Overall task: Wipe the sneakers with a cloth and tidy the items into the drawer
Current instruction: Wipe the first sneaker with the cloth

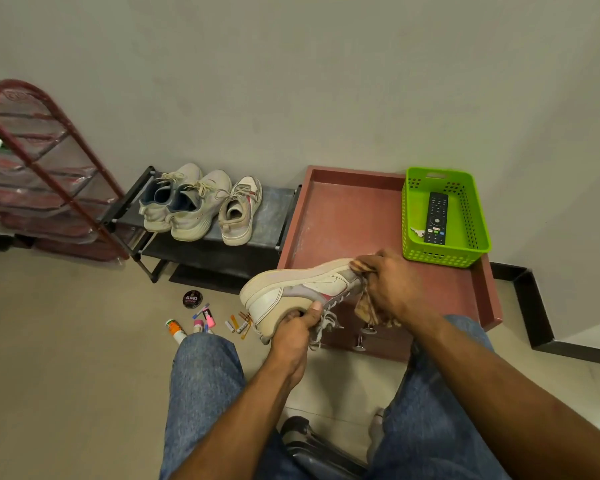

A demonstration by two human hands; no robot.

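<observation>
Here, wiping in progress: the left hand (293,329) holds the sneaker (300,294) from below at the heel, fingers curled under the sole edge and thumb on the side, shoe on its side in the air in front of the red cabinet (343,216). The right hand (394,287) bunches the cloth (369,304) against the toe end, its grip closed round the fabric. To do this well, I judge: keep the heel hold firm so the shoe cannot twist, work short strokes from toe toward heel, refold to a clean face. Sneaker is pale, smooth panels with a pink stripe, thick rubbery sole, loose laces dangling. Cloth is soft, striped tan, limp. Three more sneakers (201,202) wait on the black shoe rack (278,209). Small items (207,318) lie scattered on the floor: a round tin, tubes, clips. A perforated green basket (478,223) on the cabinet holds a remote (436,218).
</observation>
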